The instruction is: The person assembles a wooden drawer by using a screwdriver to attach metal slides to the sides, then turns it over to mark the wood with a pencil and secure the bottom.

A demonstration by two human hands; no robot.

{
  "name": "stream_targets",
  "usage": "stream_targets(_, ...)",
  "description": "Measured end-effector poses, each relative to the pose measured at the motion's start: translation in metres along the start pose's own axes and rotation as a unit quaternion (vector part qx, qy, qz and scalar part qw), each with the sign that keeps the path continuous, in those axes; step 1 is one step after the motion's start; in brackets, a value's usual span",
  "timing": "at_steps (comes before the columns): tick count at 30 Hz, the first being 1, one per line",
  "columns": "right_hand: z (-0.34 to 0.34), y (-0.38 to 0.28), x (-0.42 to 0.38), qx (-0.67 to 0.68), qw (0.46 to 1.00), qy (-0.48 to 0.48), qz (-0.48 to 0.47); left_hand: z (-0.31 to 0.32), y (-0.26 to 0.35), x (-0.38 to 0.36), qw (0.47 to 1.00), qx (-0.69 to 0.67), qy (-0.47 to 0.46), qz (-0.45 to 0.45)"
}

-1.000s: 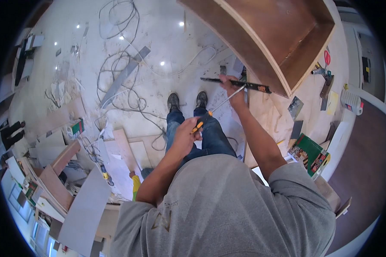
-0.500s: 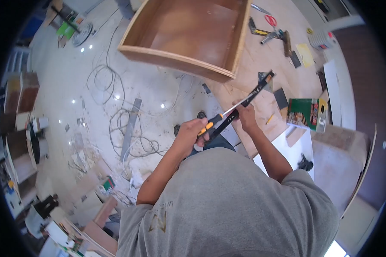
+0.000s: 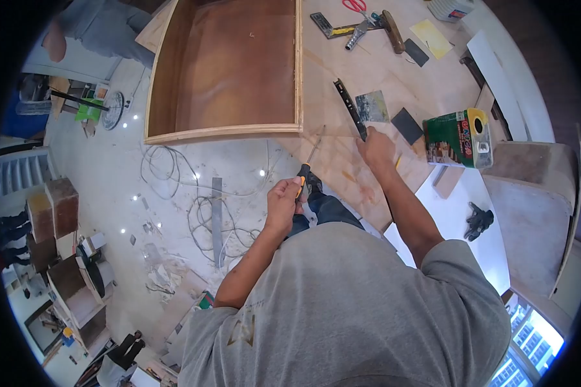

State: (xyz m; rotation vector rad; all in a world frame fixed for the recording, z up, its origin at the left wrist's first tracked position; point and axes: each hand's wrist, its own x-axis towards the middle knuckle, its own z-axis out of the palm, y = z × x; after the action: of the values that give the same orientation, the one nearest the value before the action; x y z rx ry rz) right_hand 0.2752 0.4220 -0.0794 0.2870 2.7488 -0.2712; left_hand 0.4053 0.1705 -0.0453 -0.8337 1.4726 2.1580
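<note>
My left hand [image 3: 284, 203] is closed around the yellow-and-black handle of a screwdriver [image 3: 303, 177], its metal shaft pointing forward toward the table edge. My right hand [image 3: 376, 148] reaches over the worktable [image 3: 326, 68], fingers closed at the near end of a black drawer slide [image 3: 350, 106]. That metal rail points forward and to the left, beside a paint-smeared square plate [image 3: 372, 106]. Ahead and to the left stands an open wooden drawer box [image 3: 235, 132], its near edge in front of the screwdriver tip.
Red-handled scissors [image 3: 355, 5], a square [image 3: 329, 28] and a wooden-handled tool [image 3: 393, 32] lie at the table's far side. A green can [image 3: 448, 140] stands at right, near a black glove [image 3: 479, 221]. Cables [image 3: 168, 168] cross the floor. Another person [image 3: 103, 29] is at upper left.
My right hand has moved forward over the table with the drawer slide, away from my left hand. The screwdriver now points more straight ahead. The view has shifted, and another person appears at upper left.
</note>
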Motion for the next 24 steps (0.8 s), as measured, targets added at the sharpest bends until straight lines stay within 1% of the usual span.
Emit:
stream_targets(3,0.009,0.004,0.003,0.020,1.000,-0.014,-0.008,0.007,0.000,0.007,1.000,0.015,0.012,0.010)
stream_targets(6,0.013,0.008,0.012,0.066,0.997,-0.033,-0.031,0.016,0.000,0.018,0.999,-0.006,0.038,0.025)
stream_targets(9,-0.005,0.011,0.014,0.107,0.994,-0.012,0.004,0.025,-0.002,0.030,0.997,-0.004,0.026,0.075)
stream_targets(12,-0.031,0.024,0.022,0.102,0.990,0.063,0.073,0.039,-0.005,0.045,0.994,0.051,0.040,0.094)
stream_targets(15,-0.029,0.065,0.054,0.068,0.985,0.112,0.116,0.049,-0.005,0.061,0.979,0.169,0.061,0.099)
stream_targets(16,-0.027,0.076,0.064,0.058,0.986,0.114,0.112,0.051,-0.008,0.069,0.954,0.250,0.079,0.146)
stream_targets(18,-0.025,0.092,0.077,0.037,0.987,0.115,0.107,0.053,-0.014,0.083,0.878,0.405,0.108,0.233)
stream_targets(21,-0.027,0.094,0.078,0.002,0.990,0.105,0.097,0.066,-0.006,0.085,0.870,0.439,0.105,0.199)
stream_targets(22,-0.020,0.095,0.076,0.003,0.987,0.135,0.093,0.067,-0.010,0.088,0.862,0.446,0.109,0.216)
stream_targets(24,-0.028,0.079,0.050,-0.047,0.966,0.254,-0.022,0.066,-0.015,0.095,0.843,0.460,0.121,0.252)
